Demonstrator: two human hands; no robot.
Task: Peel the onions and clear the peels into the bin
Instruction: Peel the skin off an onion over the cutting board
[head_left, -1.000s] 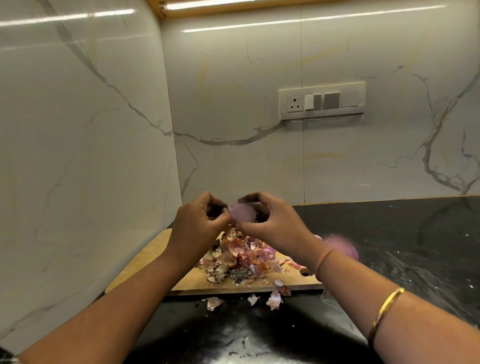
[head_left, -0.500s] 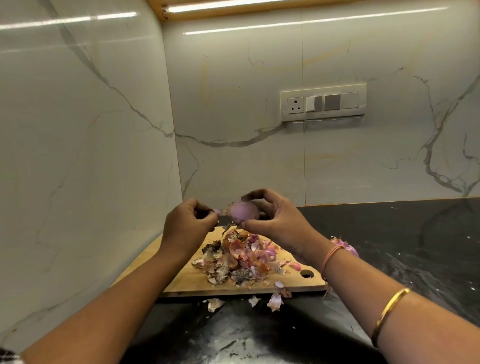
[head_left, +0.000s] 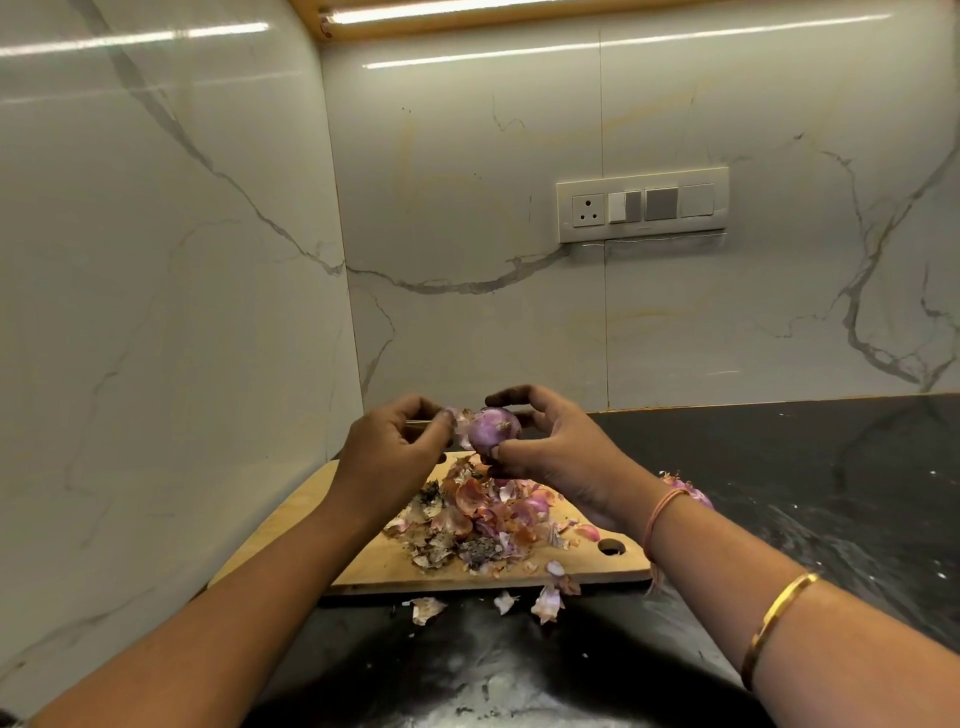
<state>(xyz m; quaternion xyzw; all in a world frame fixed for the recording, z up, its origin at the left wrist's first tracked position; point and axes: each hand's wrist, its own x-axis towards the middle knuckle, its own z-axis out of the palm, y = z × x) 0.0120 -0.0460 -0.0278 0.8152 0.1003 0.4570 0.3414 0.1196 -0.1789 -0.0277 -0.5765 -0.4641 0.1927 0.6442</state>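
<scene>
Black counter, wooden cutting board (head_left: 363, 566): peel heap (head_left: 478, 519) on it. Above board, right hand (head_left: 550, 447) grips onion (head_left: 493, 428); left hand (head_left: 389, 447) pinches skin flap (head_left: 460, 418). Peeling step; next, strip flap away

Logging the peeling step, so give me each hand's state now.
Left hand: closed, pinching a strip of peel off the onion.
Right hand: closed around the onion, held above the cutting board.
</scene>
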